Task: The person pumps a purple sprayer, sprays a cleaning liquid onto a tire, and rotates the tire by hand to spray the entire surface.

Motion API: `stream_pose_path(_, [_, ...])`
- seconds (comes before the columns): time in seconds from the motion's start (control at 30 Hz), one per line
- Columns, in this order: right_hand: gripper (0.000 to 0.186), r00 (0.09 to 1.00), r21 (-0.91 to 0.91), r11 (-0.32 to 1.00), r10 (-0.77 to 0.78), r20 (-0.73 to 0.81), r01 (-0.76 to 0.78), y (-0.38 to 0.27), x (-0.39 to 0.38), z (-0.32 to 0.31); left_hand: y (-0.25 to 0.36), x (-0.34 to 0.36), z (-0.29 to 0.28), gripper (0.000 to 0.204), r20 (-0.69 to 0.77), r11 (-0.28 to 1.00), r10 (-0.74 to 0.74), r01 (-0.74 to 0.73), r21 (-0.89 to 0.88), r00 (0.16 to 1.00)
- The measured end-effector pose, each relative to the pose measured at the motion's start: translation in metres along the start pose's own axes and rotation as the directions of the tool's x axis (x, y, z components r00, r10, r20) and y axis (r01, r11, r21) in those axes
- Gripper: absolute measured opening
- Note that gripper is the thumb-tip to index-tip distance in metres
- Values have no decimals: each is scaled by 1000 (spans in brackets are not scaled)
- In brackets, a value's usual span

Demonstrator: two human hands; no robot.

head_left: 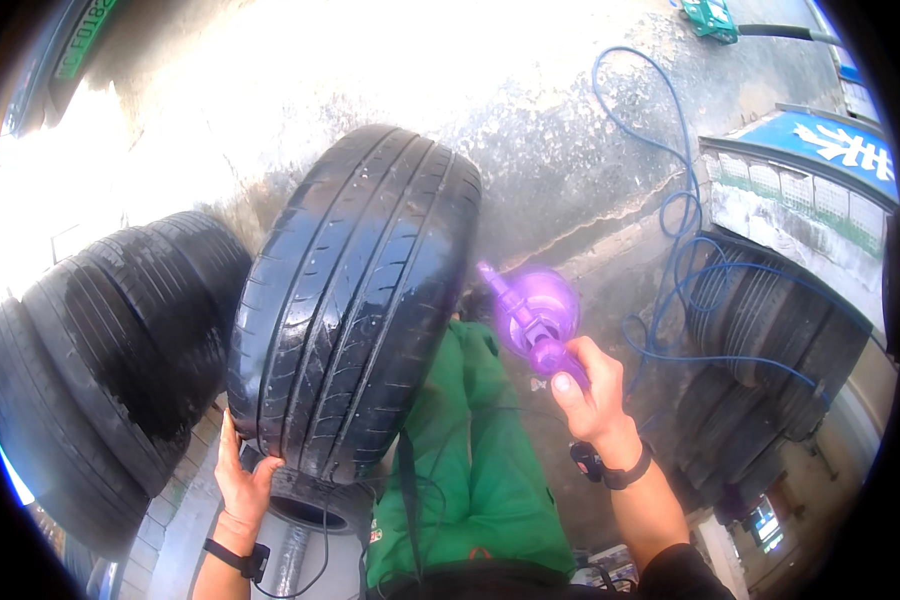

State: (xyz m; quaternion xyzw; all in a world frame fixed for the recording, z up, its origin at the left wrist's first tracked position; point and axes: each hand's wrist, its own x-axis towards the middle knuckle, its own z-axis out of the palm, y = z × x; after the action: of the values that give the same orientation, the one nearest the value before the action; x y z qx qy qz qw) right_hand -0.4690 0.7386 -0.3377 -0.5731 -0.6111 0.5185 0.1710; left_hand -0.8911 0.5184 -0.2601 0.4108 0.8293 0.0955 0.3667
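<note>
- Our right hand (592,392) is clamped on the neck end of a translucent purple plastic spray bottle (538,300), thumb laid along one side and fingers curled round the other.
- We see this bottle from above, its rounded body beyond our grip and its narrow nozzle aimed up and left, near the tyre's right edge; its walls let light through, yet we cannot tell what or how much is inside.
- The large black rubber tyre with a grooved tread (355,290) stands in front of us, left of the bottle, with shiny, wet-looking patches across its tread.
- Our left hand (242,488) rests against the tyre's lower left edge, thumb and fingers spread apart.
- Beneath the tyre sits a dark ring-shaped piece (325,491) with a round opening; we cannot make out its contents.
- Our green cloth trousers (480,450) show just right of the tyre's lower part.
- A row of worn black tyres (100,340) stands on our left, and a pile of dark tyres (770,325) on our right, with a thin blue hose (710,358) looping beside and across it.
</note>
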Motion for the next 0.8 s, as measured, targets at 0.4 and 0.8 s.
stream_pose_path(0.4, [42,995,-16,999,-29,99,30,-26,-7,-4,-11,-8,-1,113,33,999,-50,50,-8,998])
stream_pose_path(0.8, [45,996,-25,996,90,29,-89,-11,-24,0,-10,-6,-1,112,31,999,-47,47,-6,998])
